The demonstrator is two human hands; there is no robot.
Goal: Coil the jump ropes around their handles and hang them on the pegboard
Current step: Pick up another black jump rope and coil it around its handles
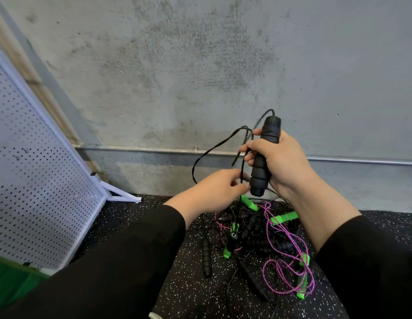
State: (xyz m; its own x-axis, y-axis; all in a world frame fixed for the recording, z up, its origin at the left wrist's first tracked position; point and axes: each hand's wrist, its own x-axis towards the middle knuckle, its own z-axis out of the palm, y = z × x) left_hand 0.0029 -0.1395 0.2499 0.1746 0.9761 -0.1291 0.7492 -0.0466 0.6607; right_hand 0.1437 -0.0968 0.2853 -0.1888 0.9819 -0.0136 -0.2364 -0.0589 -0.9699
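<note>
Right of centre, right hand (278, 162) wrapped around a black foam jump-rope handle (264, 157), thumb and fingers curled tight round its ribbed middle. Handle near upright, long axis running top to bottom with a slight lean, cord end up by the wall, butt end down toward the pile. Black cord (214, 149) springing out of the top cap, arcing left in a loose loop, then dropping back down just left of the handle. Left hand (216, 192) lower and to the left, fingertips closed in a pinch near that hanging strand, close beside the handle's butt; actual contact with the cord hard to confirm from here. So: cord lying left of the handle, left hand nearer the slack, right hand the anchor. Likely job ahead, as a guess: carrying the slack round the upright handle, turn by turn. Coiling looks barely begun, no wraps visible on the handle. Below, bottom centre-right, a tangled pile of jump ropes (264, 240) on black speckled rubber flooring (182, 291): green handles, black ribbed handles, pink-purple braided cord and thin black cords all crossing. Snagging on that heap a real risk. Far left, white pegboard (39, 192) leaning on its frame, well apart from both hands, nothing seen hanging on the visible part. Behind, grey concrete wall (200, 65) with a metal conduit (361, 161) running across low down.
</note>
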